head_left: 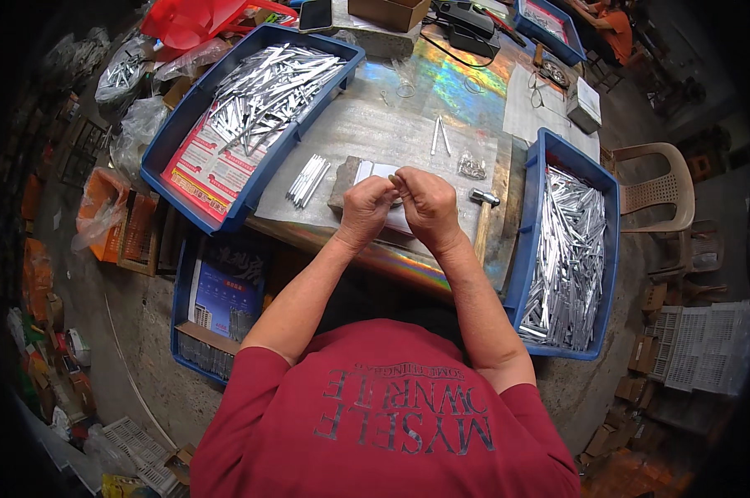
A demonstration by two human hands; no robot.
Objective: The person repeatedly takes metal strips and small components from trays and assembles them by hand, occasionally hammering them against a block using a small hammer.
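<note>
My left hand [366,207] and my right hand [429,203] are close together, fingers pinched, above a block with a white top [378,171] at the table's near edge. A tiny brownish bit [395,178] shows at the fingertips; its kind is too small to tell. Left of the block lies a neat row of thin silver metal strips [308,181]. Beyond my hands, two slim strips [439,136] meet at one end. A little heap of small shiny metal parts [472,167] and a hammer [483,217] lie beside my right hand.
Blue bins full of silver strips stand on both sides: the left bin [302,137] and the right bin [534,207]. Another blue bin [178,311] sits low at left. Farther back are a black device [466,26], a plastic chair [659,187] and a person in orange [614,33].
</note>
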